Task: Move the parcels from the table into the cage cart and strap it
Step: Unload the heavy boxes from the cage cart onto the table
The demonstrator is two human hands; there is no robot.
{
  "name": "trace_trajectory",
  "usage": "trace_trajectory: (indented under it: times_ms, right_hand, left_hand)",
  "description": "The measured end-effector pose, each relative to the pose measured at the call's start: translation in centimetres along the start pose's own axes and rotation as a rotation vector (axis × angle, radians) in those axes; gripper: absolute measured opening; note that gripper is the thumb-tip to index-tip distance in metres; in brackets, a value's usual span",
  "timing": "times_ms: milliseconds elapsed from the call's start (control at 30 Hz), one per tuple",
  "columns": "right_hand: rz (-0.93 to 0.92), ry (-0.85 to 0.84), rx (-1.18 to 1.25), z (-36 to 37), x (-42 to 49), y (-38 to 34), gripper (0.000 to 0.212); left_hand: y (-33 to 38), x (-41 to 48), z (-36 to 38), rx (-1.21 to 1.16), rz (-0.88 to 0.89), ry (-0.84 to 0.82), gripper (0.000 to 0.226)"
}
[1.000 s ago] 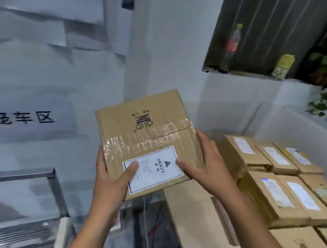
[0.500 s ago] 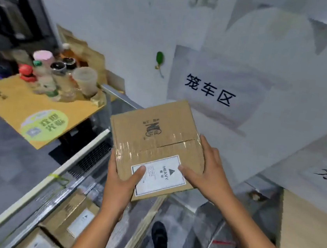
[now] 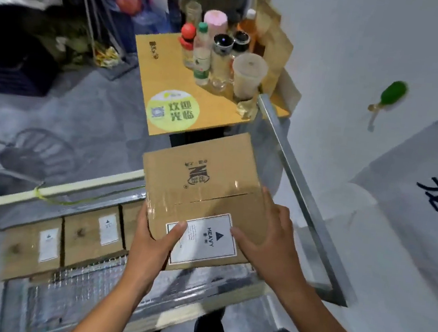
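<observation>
Under both thumbs [image 3: 178, 228], on its HEAVY label [image 3: 204, 239], one parcel [image 3: 204, 191] is clasped at its near corners by the left hand [image 3: 153, 243] and right hand [image 3: 272, 243]. A second ago it was held beside the table stack; now it hangs over the cart [image 3: 300, 186], judged ready for lowering. Left of the left hand, three stowed parcels [image 3: 93, 230] lie in a row, the third partly hidden.

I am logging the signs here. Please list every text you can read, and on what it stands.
"HEAVY": white label on the held box.
"欢迎光临": green sticker on the small table.
"笼": wall sign, rest cut off.
Box logo print, labels on cart boxes: too blurred to read.
</observation>
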State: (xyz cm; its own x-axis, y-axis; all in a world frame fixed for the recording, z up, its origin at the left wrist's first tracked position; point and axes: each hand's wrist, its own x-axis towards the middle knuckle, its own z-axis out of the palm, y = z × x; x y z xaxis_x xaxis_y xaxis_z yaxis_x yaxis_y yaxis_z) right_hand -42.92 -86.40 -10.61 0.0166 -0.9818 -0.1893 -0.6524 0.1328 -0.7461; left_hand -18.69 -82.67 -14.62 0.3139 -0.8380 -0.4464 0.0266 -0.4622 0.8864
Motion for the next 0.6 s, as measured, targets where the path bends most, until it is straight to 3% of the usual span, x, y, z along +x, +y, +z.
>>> trace_trajectory:
  times_ms: [233, 433, 600]
  right_hand:
    - [0.164, -0.182, 0.076, 5.0, 6.6, 5.5, 0.102]
    - [0.231, -0.234, -0.054, 11.3, 9.9, 14.1, 0.095]
    - [0.291, -0.237, -0.184, 18.6, 13.6, 21.4, 0.092]
  left_hand:
    - [-5.6, 5.1, 1.9, 0.039, -0.11, 0.082, 0.096]
    - [-14.7, 11.6, 4.7, 0.061, -0.235, 0.023, 0.105]
    - [-23.7, 18.7, 6.6, 0.079, -0.258, -0.012, 0.094]
